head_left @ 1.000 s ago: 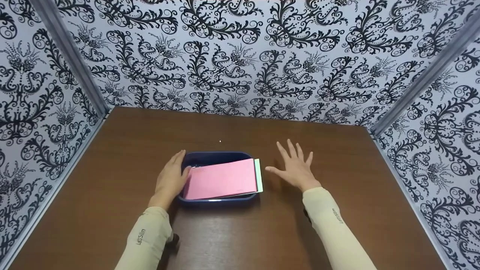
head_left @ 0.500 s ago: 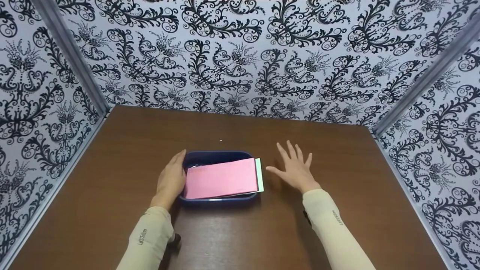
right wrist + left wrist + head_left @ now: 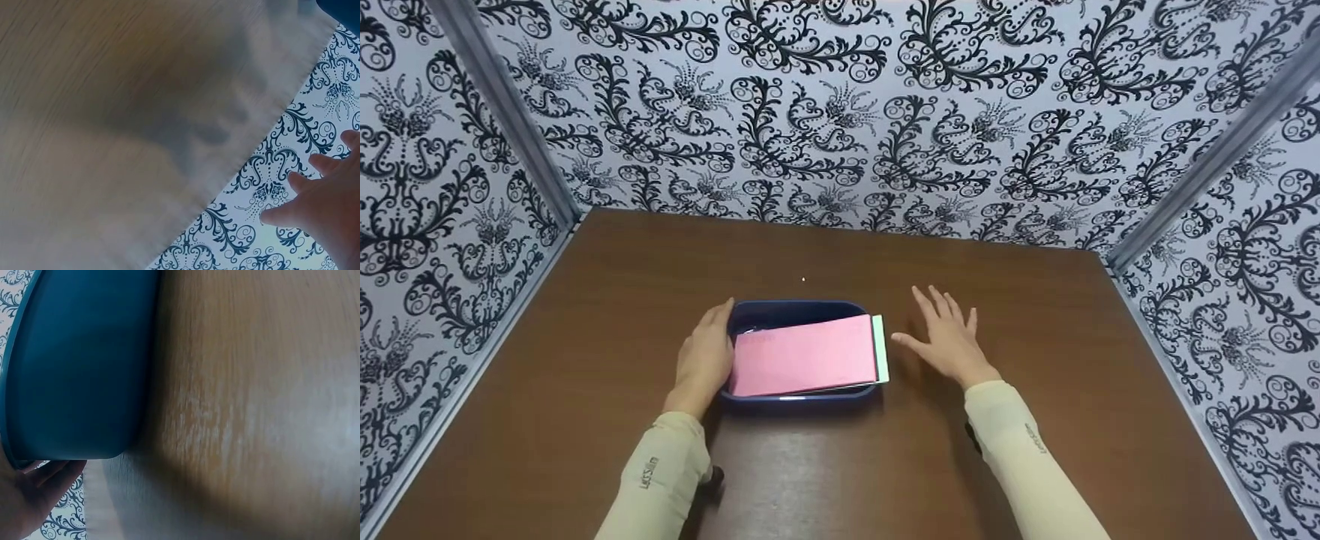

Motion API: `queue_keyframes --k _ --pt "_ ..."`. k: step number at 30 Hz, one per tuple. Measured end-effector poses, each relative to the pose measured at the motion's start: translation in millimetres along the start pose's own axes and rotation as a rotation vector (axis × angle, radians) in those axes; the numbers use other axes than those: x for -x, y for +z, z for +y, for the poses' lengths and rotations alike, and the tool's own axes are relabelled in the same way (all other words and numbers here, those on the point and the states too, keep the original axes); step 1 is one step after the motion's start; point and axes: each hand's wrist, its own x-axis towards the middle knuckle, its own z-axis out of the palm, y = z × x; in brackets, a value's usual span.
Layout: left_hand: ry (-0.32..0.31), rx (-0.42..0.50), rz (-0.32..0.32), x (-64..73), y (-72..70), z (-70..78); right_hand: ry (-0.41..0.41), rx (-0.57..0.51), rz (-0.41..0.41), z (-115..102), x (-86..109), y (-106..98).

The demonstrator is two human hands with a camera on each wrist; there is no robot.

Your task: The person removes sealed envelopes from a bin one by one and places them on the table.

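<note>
A dark blue plastic basin [image 3: 799,399] sits on the table. Across its opening lies a flat pink rectangle [image 3: 806,356] resembling an envelope or thin booklet, slightly tilted. A light green piece [image 3: 881,349] juts out beneath its right end, past the rim. My left hand [image 3: 705,364] rests along the basin's left end, thumb not visible. In the left wrist view its fingers [image 3: 56,481] lie fairly straight against the basin's outer end wall [image 3: 84,382]. My right hand [image 3: 950,345] hovers to the basin's right with fingers spread, holding nothing; the right wrist view shows it [image 3: 323,205] apart from everything.
The brown wooden table [image 3: 802,480] reaches back to a patterned wall [image 3: 840,112]. Grey metal posts [image 3: 502,112] stand at the corners. A tiny white speck [image 3: 803,279] lies behind the basin.
My left thumb has come off the pink rectangle and out of sight. The right hand's fingers have drawn slightly closer together. Basin and contents appear still.
</note>
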Motion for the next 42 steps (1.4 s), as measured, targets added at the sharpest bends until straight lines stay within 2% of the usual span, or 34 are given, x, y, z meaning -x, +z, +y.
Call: queue_keyframes --k 18,26,42 --pt "-0.017 -0.067 -0.018 -2.4 0.7 3.2 -0.029 -0.066 0.000 -6 1.8 -1" --pt "0.020 -0.104 0.025 0.7 -0.1 5.7 -0.050 -0.128 0.006 -11 3.0 -5" --pt "0.003 -0.095 0.013 0.7 -0.3 4.1 -0.104 -0.177 0.014 -22 5.8 -8"
